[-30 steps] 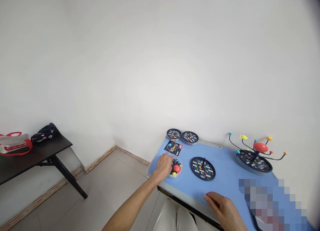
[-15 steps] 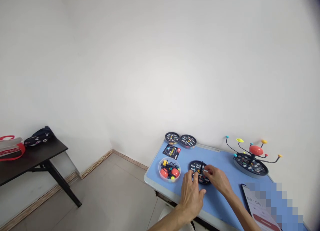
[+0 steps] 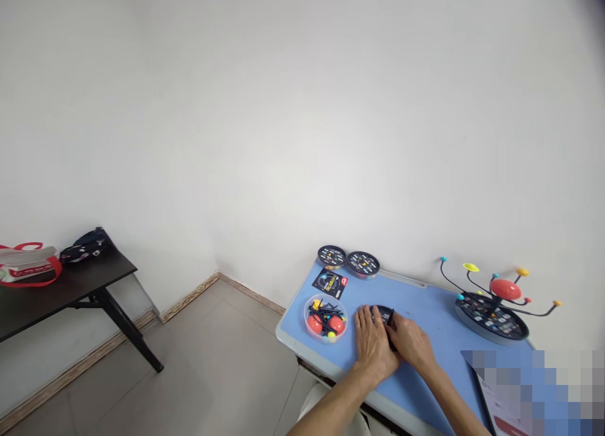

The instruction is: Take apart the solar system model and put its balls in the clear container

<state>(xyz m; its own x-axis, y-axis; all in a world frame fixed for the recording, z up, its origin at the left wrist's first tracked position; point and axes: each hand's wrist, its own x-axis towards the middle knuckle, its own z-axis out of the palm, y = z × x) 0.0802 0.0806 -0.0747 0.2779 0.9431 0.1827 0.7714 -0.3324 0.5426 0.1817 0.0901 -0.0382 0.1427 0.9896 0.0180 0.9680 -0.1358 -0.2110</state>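
Observation:
My left hand (image 3: pixel 373 341) lies flat with fingers stretched over the near left part of a round black printed base (image 3: pixel 382 309) on the table. Its palm hides most of that disc. At the disc's right side my right hand (image 3: pixel 412 341) has its fingers closed around a short black post (image 3: pixel 391 317), whose top sticks up beside them. The post's lower end is hidden by the hands. To the left is a clear round tub (image 3: pixel 346 316) with red half-balls (image 3: pixel 336 325), black rods (image 3: pixel 325 310) and small yellow and blue balls.
An assembled planet model (image 3: pixel 505 290) with curved arms stands at the right of the blue table (image 3: pixel 425 304). Two black discs (image 3: pixel 363 263) and a printed card (image 3: pixel 329 283) lie at the back left. A tablet-like screen (image 3: pixel 501 398) is near right. A dark table (image 3: pixel 89 278) holds bags.
My left hand has moved from the disc's near edge to flat on top of it. My right hand has closed on the post. The view has shifted slightly.

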